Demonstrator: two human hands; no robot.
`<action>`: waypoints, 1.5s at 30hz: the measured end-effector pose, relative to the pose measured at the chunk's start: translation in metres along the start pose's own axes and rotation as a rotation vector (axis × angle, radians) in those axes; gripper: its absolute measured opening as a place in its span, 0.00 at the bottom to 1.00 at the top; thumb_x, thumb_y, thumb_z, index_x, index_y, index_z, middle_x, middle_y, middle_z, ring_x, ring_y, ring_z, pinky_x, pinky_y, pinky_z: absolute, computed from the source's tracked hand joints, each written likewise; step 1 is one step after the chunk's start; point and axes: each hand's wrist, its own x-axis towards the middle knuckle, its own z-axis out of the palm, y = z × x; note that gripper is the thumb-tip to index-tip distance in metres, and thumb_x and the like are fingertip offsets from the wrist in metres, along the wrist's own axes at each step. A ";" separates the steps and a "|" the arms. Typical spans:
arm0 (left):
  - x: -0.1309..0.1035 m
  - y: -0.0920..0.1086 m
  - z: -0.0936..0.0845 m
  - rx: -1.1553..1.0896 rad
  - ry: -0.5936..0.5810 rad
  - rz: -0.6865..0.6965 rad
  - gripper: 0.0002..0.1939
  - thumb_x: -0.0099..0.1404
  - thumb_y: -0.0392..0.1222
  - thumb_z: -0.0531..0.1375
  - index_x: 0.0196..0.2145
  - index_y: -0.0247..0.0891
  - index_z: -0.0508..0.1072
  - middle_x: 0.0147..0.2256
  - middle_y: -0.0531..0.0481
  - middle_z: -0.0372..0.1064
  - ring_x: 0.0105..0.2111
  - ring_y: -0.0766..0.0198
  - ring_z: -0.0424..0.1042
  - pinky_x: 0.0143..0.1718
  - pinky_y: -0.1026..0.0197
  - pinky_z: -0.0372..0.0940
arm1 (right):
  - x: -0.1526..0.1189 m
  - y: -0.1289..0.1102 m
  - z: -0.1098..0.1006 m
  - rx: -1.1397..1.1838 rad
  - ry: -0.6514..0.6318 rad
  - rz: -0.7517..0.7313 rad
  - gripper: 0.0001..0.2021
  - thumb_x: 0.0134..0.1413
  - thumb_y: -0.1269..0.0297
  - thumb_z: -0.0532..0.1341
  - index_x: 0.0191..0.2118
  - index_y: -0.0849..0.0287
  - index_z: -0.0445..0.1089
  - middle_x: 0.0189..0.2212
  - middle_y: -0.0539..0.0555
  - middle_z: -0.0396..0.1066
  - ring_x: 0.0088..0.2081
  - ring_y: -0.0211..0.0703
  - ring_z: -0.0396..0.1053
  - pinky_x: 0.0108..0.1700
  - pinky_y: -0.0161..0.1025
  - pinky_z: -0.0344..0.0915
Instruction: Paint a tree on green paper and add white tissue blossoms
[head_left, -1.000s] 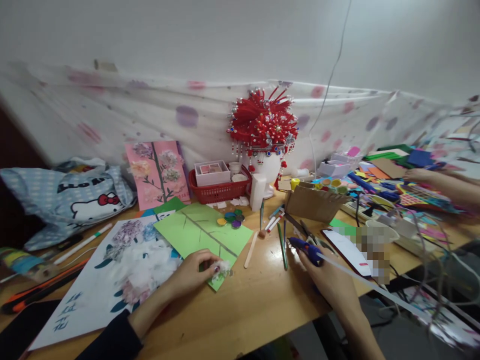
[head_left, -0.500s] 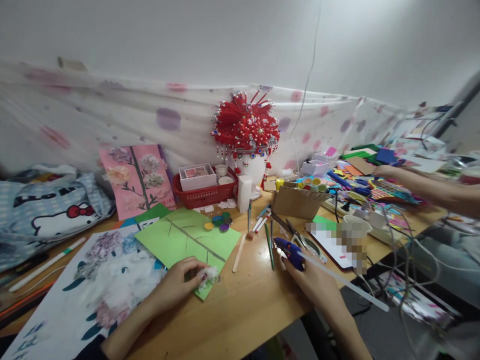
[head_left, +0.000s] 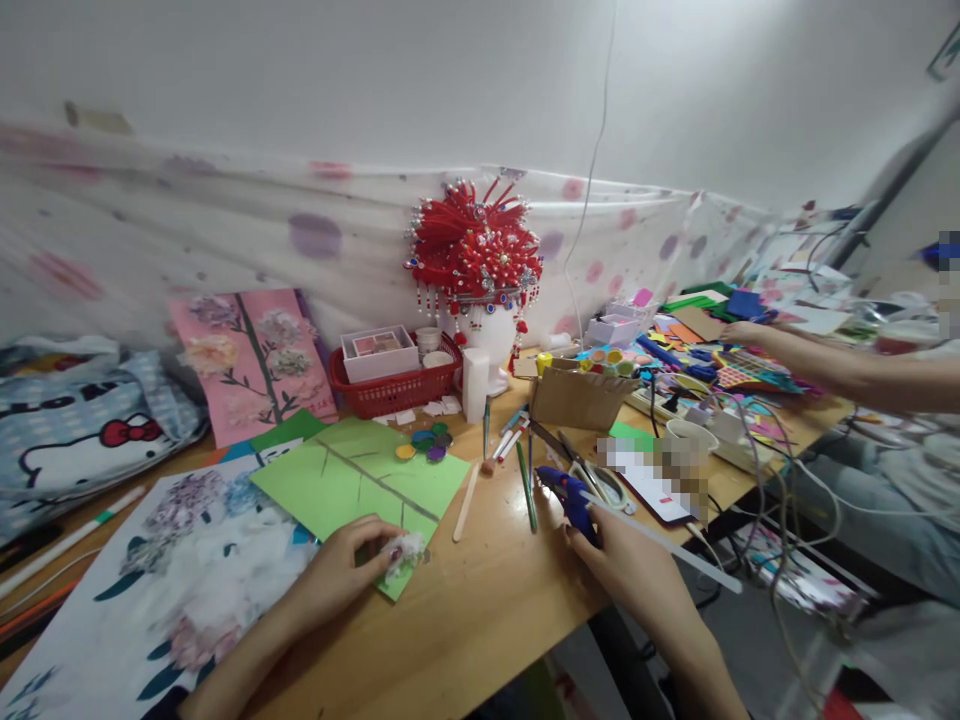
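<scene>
My left hand pinches a small white tissue flower above the near corner of the light green sheet, which bears a drawn brown branch. On the right, my right hand is wrapped round a blue glue gun; a long clear glue stick sticks out of its back. The gun's nozzle points away from me, near a green pencil. Between the hands lies a wooden stick. Small paint pots sit at the green sheet's far edge.
Scissors, a cardboard box, a phone and cables are on the right. Behind stand a red basket and a beaded red headdress. Flower artwork lies left. Another person's hand reaches over coloured scraps.
The view has swung slightly right, so most things appear further left. My hands keep the same holds on the flower and the glue gun.
</scene>
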 end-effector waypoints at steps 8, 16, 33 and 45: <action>-0.001 0.002 -0.001 0.007 0.007 -0.006 0.18 0.64 0.52 0.52 0.39 0.40 0.77 0.35 0.47 0.72 0.36 0.58 0.69 0.41 0.59 0.63 | 0.014 0.003 0.009 0.009 0.091 0.019 0.13 0.57 0.57 0.52 0.32 0.58 0.69 0.27 0.55 0.74 0.29 0.46 0.70 0.29 0.35 0.53; -0.001 0.004 -0.001 -0.013 0.010 -0.009 0.17 0.63 0.52 0.53 0.39 0.40 0.77 0.35 0.47 0.72 0.36 0.58 0.69 0.40 0.59 0.63 | 0.017 -0.001 0.009 0.005 0.153 0.029 0.15 0.59 0.58 0.50 0.44 0.62 0.66 0.31 0.59 0.73 0.34 0.51 0.72 0.31 0.38 0.56; -0.001 0.004 -0.001 -0.004 0.019 -0.001 0.18 0.63 0.52 0.53 0.39 0.40 0.77 0.37 0.47 0.73 0.37 0.58 0.70 0.41 0.60 0.63 | -0.006 -0.034 0.026 -0.145 0.020 -0.157 0.09 0.65 0.63 0.49 0.35 0.59 0.61 0.30 0.58 0.75 0.32 0.48 0.75 0.28 0.36 0.52; -0.001 0.001 0.000 -0.029 0.035 0.005 0.16 0.62 0.49 0.55 0.38 0.38 0.77 0.35 0.47 0.72 0.36 0.59 0.70 0.41 0.60 0.63 | 0.004 -0.045 0.030 -0.215 -0.031 -0.142 0.12 0.64 0.64 0.48 0.34 0.61 0.65 0.32 0.61 0.75 0.34 0.50 0.74 0.28 0.37 0.55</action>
